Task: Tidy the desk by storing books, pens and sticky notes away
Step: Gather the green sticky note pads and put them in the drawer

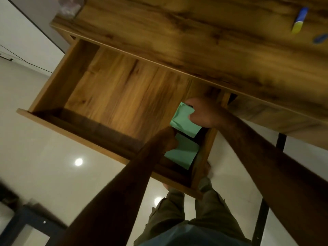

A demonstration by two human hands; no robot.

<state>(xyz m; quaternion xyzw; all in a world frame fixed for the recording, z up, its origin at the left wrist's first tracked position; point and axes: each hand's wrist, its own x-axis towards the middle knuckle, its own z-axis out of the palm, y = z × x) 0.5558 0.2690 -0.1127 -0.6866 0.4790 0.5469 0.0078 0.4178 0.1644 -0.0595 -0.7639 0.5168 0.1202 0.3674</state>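
The wooden desk's drawer [53, 89] is pulled open below the desktop [195, 32]. Two green sticky-note pads are at the drawer's right end. My right hand [205, 112] grips the farther pad [182, 121], thumb on its top. My left hand [165, 137] holds the edge of the nearer pad [182, 153], which lies by the drawer's front wall. A blue and yellow marker [300, 20] and a blue pen [320, 39] lie on the desktop at the far right.
The rest of the drawer's bottom is bare wood. A blurred translucent object [69, 6] sits at the desktop's far left corner. Black metal desk legs [280, 141] stand at the right. My legs show below the drawer, over a pale tiled floor.
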